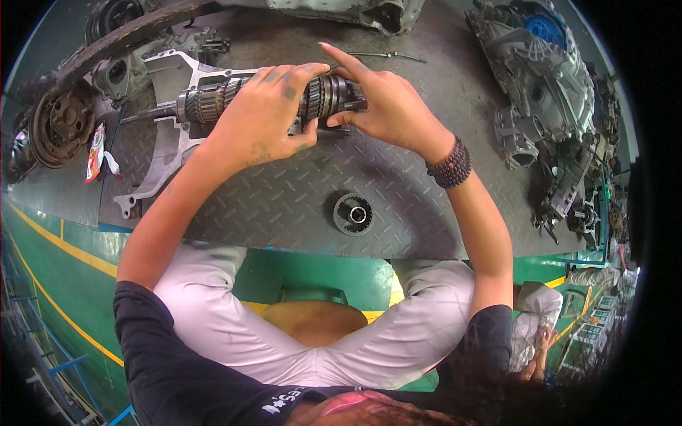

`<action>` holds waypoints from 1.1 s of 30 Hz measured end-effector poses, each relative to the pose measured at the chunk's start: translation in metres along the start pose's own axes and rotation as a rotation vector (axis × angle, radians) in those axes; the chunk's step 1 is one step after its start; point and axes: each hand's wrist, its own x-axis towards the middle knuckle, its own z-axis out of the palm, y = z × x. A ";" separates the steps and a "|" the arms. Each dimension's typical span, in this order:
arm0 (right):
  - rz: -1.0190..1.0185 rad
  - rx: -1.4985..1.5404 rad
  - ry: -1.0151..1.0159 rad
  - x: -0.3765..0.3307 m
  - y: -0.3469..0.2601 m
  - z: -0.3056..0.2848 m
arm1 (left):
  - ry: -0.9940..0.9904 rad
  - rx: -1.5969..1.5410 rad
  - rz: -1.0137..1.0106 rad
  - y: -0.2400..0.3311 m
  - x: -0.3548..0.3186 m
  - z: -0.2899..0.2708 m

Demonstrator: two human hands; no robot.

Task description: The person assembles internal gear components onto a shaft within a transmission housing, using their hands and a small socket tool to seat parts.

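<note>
The long steel gear shaft stacked with toothed rings (pixel 213 101) is held above the far side of the grey checker-plate bench (pixel 284 199), and it looks heavy, rigid and oily — best gripped around the gear packs, not the thin left end. The left hand (pixel 266 117) is wrapped over its middle; the right hand (pixel 383 106) pinches the right-end ring, forefinger raised. Both hands hide the middle gears, and what supports the shaft underneath cannot be seen.

Head camera, looking down, seemingly close.

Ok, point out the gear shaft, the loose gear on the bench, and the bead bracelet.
gear shaft (pixel 209 101), head view, on its toothed gears.
loose gear (pixel 341 213), head view, on its outer ring.
bead bracelet (pixel 450 165), head view, on the beads.
</note>
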 end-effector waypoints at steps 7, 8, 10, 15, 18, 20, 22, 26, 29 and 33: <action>-0.227 -0.033 0.216 -0.010 0.011 0.010 | 0.029 0.034 0.031 0.002 0.004 0.002; -0.231 -0.028 0.212 -0.008 0.013 0.011 | 0.027 0.028 0.033 0.003 0.004 0.003; -0.236 -0.024 0.211 -0.007 0.013 0.011 | -0.017 0.032 -0.015 0.003 0.003 0.001; -0.166 -0.033 0.130 -0.005 0.008 0.005 | 0.003 0.020 -0.012 0.000 0.002 0.003; -0.152 0.121 0.072 -0.004 0.018 0.007 | 0.011 0.011 0.017 0.002 0.004 0.004; -0.117 0.091 0.064 -0.006 0.014 0.007 | 0.007 0.044 0.003 0.003 0.002 0.005; -0.079 0.067 0.051 -0.007 0.005 0.005 | 0.005 0.036 0.008 0.001 0.002 0.003; -0.123 -0.056 0.140 -0.007 0.001 0.005 | 0.023 0.025 0.019 0.000 0.002 0.003; -0.204 -0.046 0.215 -0.006 0.013 0.010 | 0.012 0.019 0.008 0.001 0.004 0.004; -0.172 -0.020 0.148 -0.008 0.015 0.015 | -0.008 0.044 0.002 0.003 0.004 0.002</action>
